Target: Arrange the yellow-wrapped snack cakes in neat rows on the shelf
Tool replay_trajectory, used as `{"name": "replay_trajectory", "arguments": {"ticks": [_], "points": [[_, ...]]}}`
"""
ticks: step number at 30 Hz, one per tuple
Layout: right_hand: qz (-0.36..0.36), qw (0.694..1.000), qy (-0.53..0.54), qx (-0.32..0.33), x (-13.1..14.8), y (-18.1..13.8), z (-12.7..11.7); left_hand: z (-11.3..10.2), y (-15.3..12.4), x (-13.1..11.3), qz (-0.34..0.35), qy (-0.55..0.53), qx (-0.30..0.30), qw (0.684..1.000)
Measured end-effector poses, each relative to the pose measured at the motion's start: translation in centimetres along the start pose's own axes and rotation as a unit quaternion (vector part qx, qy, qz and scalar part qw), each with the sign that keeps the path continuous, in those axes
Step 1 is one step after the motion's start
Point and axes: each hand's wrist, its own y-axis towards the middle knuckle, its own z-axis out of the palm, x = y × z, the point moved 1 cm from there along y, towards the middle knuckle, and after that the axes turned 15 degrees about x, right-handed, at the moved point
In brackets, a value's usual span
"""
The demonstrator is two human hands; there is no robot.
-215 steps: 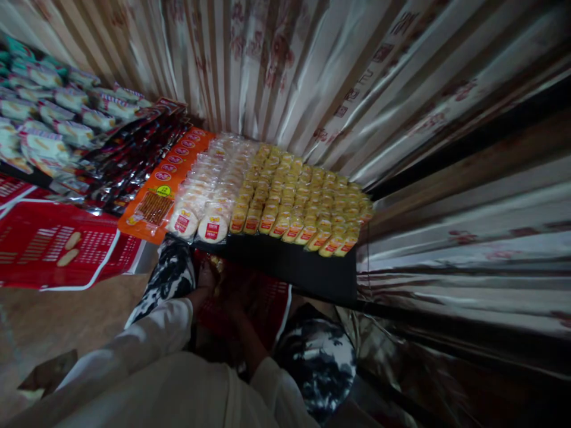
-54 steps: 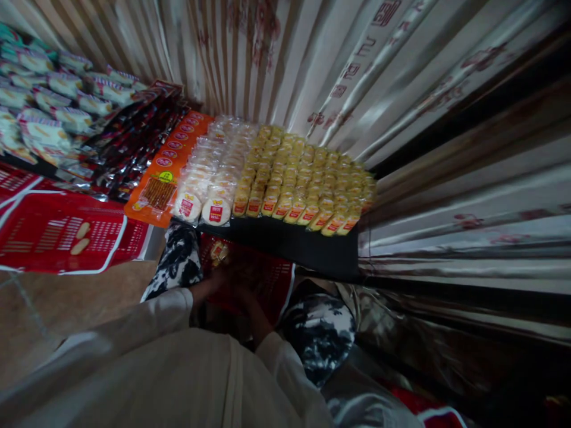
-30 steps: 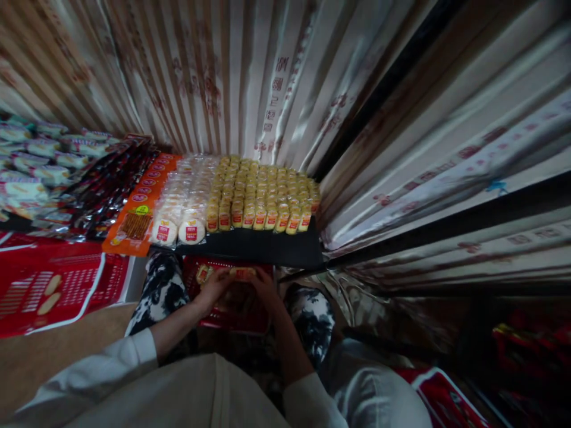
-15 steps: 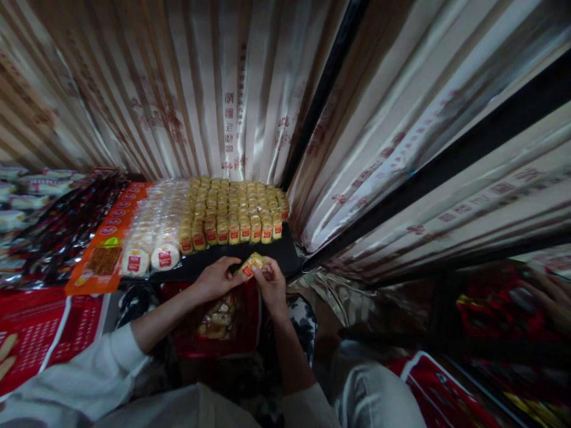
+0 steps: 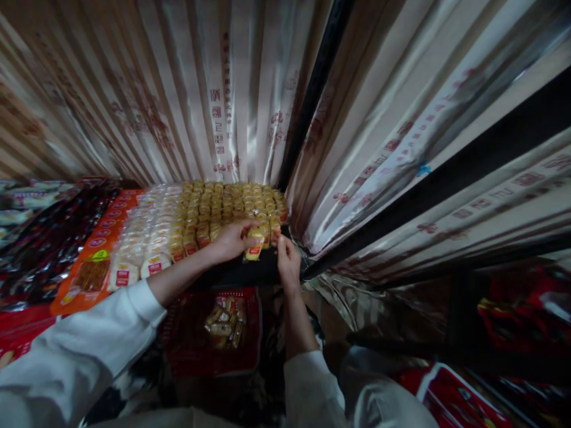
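My left hand (image 5: 232,241) is closed on a small yellow snack packet (image 5: 254,244) with a red and white label. It holds the packet tilted at the front of rows of similar yellow snack packets (image 5: 214,205). Close to the right end of the front row is my right hand (image 5: 289,261), its fingers drawn together beside the end packet. Whether those fingers grip anything is hidden. Below the shelf edge, a red basket (image 5: 255,351) contains several loose yellow packets (image 5: 226,321).
Left of the yellow rows are clear-wrapped white round snacks (image 5: 154,238), an orange bag (image 5: 87,267) and dark glossy packs (image 5: 49,238). They share a black shelf (image 5: 232,272). Pleated curtains (image 5: 245,89) and a dark post (image 5: 312,83) rise behind. Red packages (image 5: 526,309) sit at right.
Both hands have moved from above the basket up to the front row on the shelf. The packet, earlier between both hands, is now in my left hand. The view has shifted slightly.
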Motion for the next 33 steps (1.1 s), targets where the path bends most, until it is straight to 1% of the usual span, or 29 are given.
{"name": "replay_trajectory", "arguments": {"ticks": [1, 2, 3, 6, 10, 14, 17, 20, 26, 29, 33], "points": [[-0.009, 0.998, -0.048, -0.047, -0.7, 0.7, -0.3, -0.3, 0.8, -0.2, -0.007, -0.002, -0.022, 1.000], [-0.019, 0.992, -0.098, -0.074, -1.4, 1.4, -0.4, -0.6, 1.7, -0.3, -0.014, -0.002, -0.044, 0.999], [-0.032, 0.985, -0.147, -0.080, -2.1, 1.9, -0.4, -0.8, 2.8, -0.5, -0.019, 0.001, -0.066, 0.998], [-0.078, 0.967, -0.236, -0.050, -3.9, 2.6, 0.1, -0.8, 6.3, -0.8, -0.021, 0.017, -0.111, 0.993], [-0.095, 0.954, -0.279, -0.051, -4.8, 2.4, 0.6, 0.6, 10.8, -1.7, -0.015, 0.029, -0.117, 0.993], [-0.104, 0.952, -0.282, -0.064, -4.9, 2.6, 0.5, 2.7, 13.7, -2.4, -0.003, 0.081, -0.089, 0.993], [-0.098, 0.953, -0.276, -0.073, -4.9, 2.8, 0.5, 3.9, 14.8, -2.1, -0.020, 0.143, -0.073, 0.987], [-0.088, 0.953, -0.277, -0.080, -4.8, 2.8, 0.5, 4.6, 15.3, -1.3, -0.040, 0.202, -0.048, 0.977], [-0.088, 0.949, -0.283, -0.105, -4.4, 2.8, 0.5, 5.3, 15.6, -0.2, -0.040, 0.348, -0.036, 0.936], [-0.083, 0.954, -0.264, -0.111, -4.3, 3.1, 0.2, 5.5, 15.7, -0.1, -0.045, 0.378, -0.027, 0.924], [-0.056, 0.968, -0.230, -0.086, -4.8, 4.0, 0.0, 5.6, 15.8, 0.2, -0.026, 0.365, -0.026, 0.930]]}}
